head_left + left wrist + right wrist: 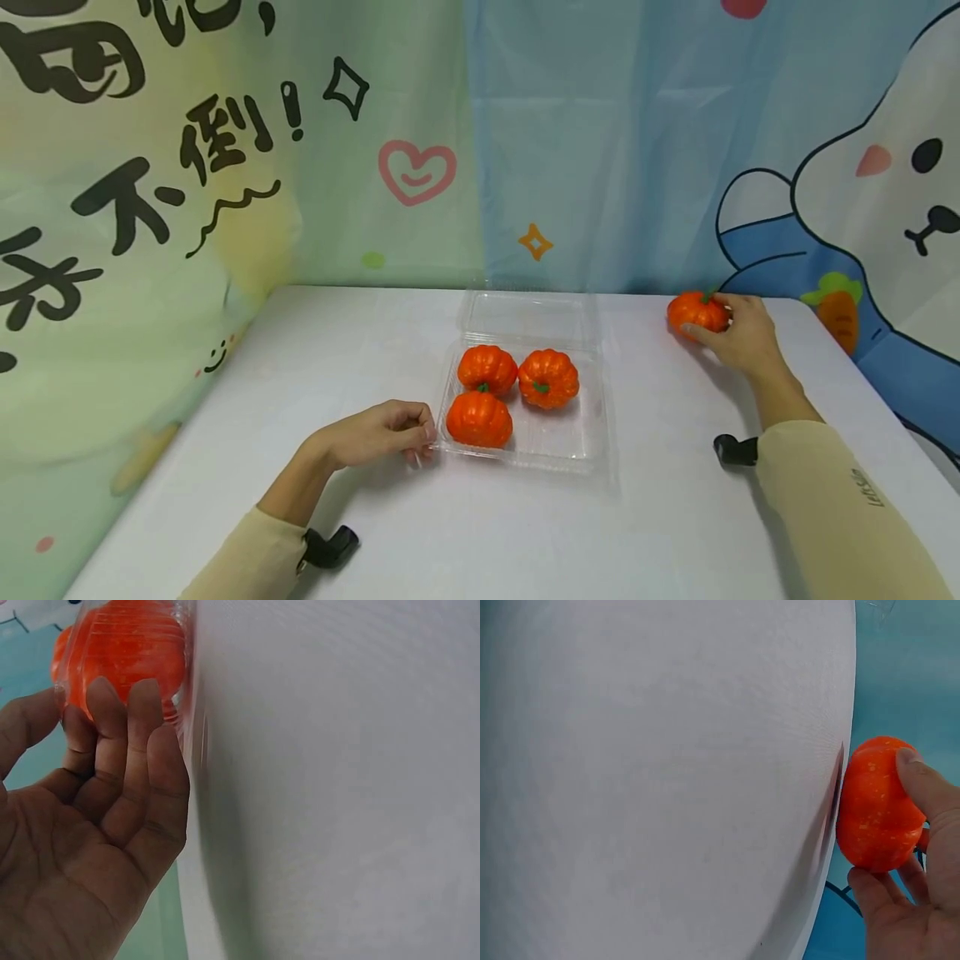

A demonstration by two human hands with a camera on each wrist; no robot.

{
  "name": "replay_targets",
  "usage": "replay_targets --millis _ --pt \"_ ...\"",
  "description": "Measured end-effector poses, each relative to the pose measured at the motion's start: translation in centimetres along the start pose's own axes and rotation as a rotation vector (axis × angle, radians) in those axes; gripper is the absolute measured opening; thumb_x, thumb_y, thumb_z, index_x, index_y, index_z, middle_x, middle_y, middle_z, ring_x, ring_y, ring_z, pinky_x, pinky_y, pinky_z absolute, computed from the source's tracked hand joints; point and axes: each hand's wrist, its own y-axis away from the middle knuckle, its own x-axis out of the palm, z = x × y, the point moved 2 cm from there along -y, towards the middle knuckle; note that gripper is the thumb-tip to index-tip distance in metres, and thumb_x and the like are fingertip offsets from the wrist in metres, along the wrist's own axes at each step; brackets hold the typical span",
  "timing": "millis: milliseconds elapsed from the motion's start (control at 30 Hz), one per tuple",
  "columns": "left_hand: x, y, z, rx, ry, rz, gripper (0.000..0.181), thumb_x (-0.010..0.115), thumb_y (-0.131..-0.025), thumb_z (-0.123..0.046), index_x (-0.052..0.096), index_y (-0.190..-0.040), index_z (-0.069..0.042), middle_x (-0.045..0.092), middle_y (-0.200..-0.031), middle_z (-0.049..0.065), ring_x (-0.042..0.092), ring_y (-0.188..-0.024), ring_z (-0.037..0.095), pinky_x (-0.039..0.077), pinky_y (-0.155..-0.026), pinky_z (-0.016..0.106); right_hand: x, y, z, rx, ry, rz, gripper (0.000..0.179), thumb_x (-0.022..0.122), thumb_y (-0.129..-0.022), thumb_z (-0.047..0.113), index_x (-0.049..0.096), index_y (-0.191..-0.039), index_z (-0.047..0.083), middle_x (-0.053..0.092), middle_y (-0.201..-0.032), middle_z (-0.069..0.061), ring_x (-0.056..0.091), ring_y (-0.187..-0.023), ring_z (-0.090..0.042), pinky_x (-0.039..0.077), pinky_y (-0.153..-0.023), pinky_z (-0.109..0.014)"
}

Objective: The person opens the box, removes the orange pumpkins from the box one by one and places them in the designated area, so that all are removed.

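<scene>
At the far right of the table my right hand (742, 333) grips a small orange toy pumpkin (694, 313) with a green stem. In the right wrist view, thumb and fingers lie around that pumpkin (877, 806). My left hand (382, 435) pinches the front left corner of a clear plastic clamshell box (562, 446). Its lid (528, 317) is folded back, away from me. Inside sit three more pumpkins: one at the back left (487, 368), one at the right (549, 379) and one at the front left (480, 419). The left wrist view shows curled fingers (112, 765) against the box wall.
A white table (360, 350) carries everything. Behind it hangs a printed cloth backdrop (555, 150) with cartoon drawings, close to the table's back edge. A black wrist camera (330, 547) shows at the left sleeve and another (735, 451) at the right.
</scene>
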Motion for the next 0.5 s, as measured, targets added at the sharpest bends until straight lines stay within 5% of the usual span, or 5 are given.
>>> replay_targets --millis 500 --pt "-0.03 0.04 0.07 0.003 0.0 0.005 0.019 0.053 -0.105 -0.013 0.059 -0.101 0.004 0.066 -0.096 0.023 0.066 -0.091 0.029 0.058 -0.081 0.033 0.28 -0.15 0.36 0.071 -0.015 0.045 0.097 0.073 -0.094 0.041 0.018 -0.159 -0.005 0.025 -0.154 -0.039 0.031 -0.133 -0.057 0.037 -0.107 -0.072"
